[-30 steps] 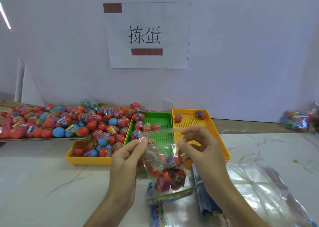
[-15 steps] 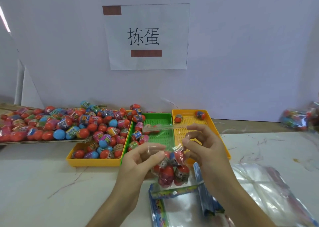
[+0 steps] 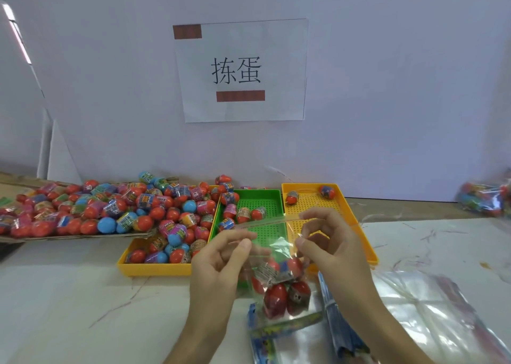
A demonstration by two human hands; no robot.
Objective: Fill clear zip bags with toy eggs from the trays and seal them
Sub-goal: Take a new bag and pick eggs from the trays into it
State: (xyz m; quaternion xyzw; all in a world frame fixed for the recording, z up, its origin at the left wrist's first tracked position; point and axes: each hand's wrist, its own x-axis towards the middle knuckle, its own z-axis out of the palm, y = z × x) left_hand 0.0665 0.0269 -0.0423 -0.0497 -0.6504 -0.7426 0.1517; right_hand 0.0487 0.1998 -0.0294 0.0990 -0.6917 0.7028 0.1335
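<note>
You count three trays on the tabletop [image 3: 69, 294]: left yellow tray [image 3: 154, 270], green tray [image 3: 272, 206], right yellow tray [image 3: 309, 206]. Two toy eggs [image 3: 292, 197] along the right one's far edge. One zip bag [image 3: 279, 275] held up, eggs inside too bunched to count. One paper sign [image 3: 240, 70] on the wall [image 3: 387, 87].

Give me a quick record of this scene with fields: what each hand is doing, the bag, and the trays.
left hand: pinches the zip bag's top edge
right hand: pinches the same edge, opposite side
zip bag: held between the hands, several toy eggs inside; seal cannot be told
right yellow tray: two eggs
green tray: a few eggs, far left
left yellow tray: heaped with eggs
empty bags: pile at right
</note>
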